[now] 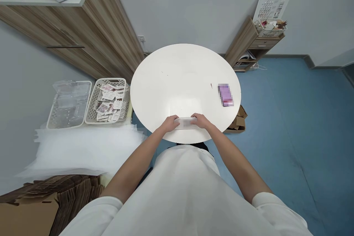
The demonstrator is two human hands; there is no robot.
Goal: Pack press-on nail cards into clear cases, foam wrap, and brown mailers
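Observation:
Both hands meet at the near edge of a round white table (177,73). My left hand (170,123) grips the left end of a small clear plastic box (186,122), fingers curled round it. My right hand (201,120) holds the right end of the same box, fingers closed. The box lies low over the tabletop; whether it touches the surface I cannot tell. A purple, blurred flat object (225,94) lies on the table to the right, well clear of both hands.
Left of the table stand a white basket of printed cards (108,100) and a clear plastic tray (69,104), with stacked white sheets (83,151) and brown cardboard (41,199) nearer me. An open carton (238,122) sits on the blue floor. A wooden shelf unit (250,44) stands by the far wall.

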